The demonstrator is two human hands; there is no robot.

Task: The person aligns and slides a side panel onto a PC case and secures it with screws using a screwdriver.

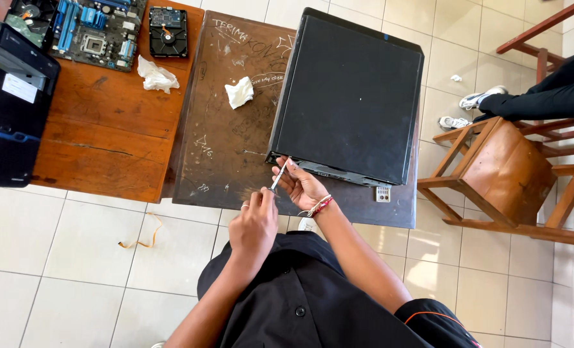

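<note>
A black computer case lies flat on a dark, scratched wooden desk. My left hand, wearing a ring, grips the handle of a thin screwdriver. Its tip meets the case's near edge at the left corner. My right hand, with a red and white bracelet at the wrist, curls its fingers round the shaft just below the case edge. Both hands are at the desk's front edge, above my black shirt.
An orange-brown table on the left holds a motherboard, a hard drive, a crumpled tissue and another black case. A second tissue lies on the desk. A wooden chair and another person's legs are at right.
</note>
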